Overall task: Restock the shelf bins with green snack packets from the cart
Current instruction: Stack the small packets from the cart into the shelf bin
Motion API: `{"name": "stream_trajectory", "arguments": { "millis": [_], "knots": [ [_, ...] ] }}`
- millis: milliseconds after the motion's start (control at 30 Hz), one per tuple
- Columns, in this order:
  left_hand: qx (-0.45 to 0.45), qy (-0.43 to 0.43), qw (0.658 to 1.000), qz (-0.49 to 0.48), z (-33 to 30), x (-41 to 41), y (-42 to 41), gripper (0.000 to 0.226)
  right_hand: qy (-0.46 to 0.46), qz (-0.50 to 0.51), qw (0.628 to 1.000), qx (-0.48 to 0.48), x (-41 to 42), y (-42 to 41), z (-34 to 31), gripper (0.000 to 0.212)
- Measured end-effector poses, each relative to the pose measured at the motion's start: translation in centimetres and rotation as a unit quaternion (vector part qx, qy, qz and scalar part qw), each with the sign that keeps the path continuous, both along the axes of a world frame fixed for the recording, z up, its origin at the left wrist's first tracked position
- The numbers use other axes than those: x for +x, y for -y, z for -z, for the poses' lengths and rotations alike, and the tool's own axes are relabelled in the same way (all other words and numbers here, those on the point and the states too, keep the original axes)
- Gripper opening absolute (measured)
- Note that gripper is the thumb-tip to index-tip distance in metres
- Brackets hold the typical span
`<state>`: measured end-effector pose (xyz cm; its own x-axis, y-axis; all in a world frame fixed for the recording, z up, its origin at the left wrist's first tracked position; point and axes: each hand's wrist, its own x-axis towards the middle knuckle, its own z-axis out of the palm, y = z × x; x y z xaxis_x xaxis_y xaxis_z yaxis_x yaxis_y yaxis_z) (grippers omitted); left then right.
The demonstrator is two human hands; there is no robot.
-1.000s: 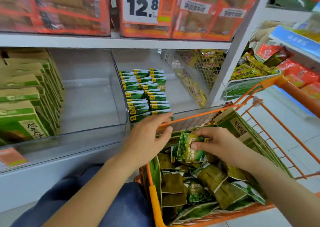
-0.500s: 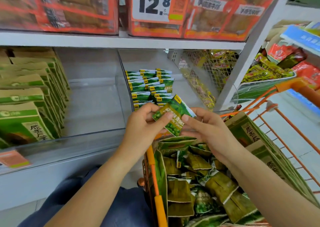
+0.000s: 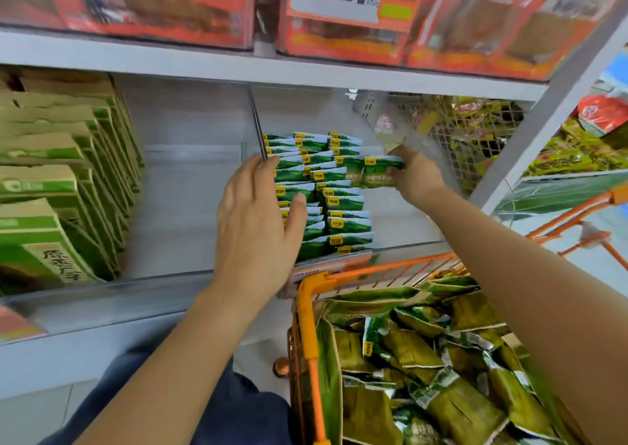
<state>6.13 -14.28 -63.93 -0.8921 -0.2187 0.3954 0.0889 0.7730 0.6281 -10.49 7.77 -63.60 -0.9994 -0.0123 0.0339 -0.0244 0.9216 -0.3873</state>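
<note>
Hiding behind right hand [image 3: 416, 181], packet [image 3: 379, 172] edge

Two hands [image 3: 258, 220], one cart [image 3: 311, 325].

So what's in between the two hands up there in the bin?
In the head view, rows of green snack packets standing in the clear bin fill the gap between the left hand and the right hand.

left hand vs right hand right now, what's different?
The left hand is open, fingers spread by the stacked packets, holding nothing; the right hand pinches a green packet. The left sits nearer the clear divider, the right deeper in the bin. Both reach into the same bin.
</note>
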Motion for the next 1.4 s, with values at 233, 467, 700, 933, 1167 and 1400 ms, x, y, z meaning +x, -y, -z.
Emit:
{"name": "stream_trajectory", "arguments": {
  "millis": [233,467,700,933,1167,1400],
  "knots": [
    [-0.019,-0.001,1.000,0.004,0.0,0.0,-0.4,0.062,0.060,0.047,0.988,-0.132,-1.4,2.6,2.7,0.043],
    [-0.012,0.001,1.000,0.011,0.1,0.1,-0.4,0.062,0.147,0.048,0.969,-0.191,-0.7,1.7,2.1,0.079],
    [-0.029,-0.118,0.988,0.097,-1.2,2.5,-1.7,0.045,-0.013,-0.026,0.988,-0.149,6.9,-1.9,-3.8,0.037],
    [-0.118,-0.002,0.940,0.321,0.9,5.5,-5.0,0.040,0.042,-0.082,0.983,0.161,20.0,-6.7,-4.7,0.016],
    [-0.112,0.022,0.942,0.314,1.4,5.7,-4.3,0.036,0.249,-0.083,0.880,0.396,27.2,-8.0,-3.3,0.058],
    [-0.095,0.021,0.941,0.325,1.0,6.1,-4.4,0.032,0.094,-0.099,0.911,0.388,27.4,-7.5,-4.7,0.030]
  ]
}}
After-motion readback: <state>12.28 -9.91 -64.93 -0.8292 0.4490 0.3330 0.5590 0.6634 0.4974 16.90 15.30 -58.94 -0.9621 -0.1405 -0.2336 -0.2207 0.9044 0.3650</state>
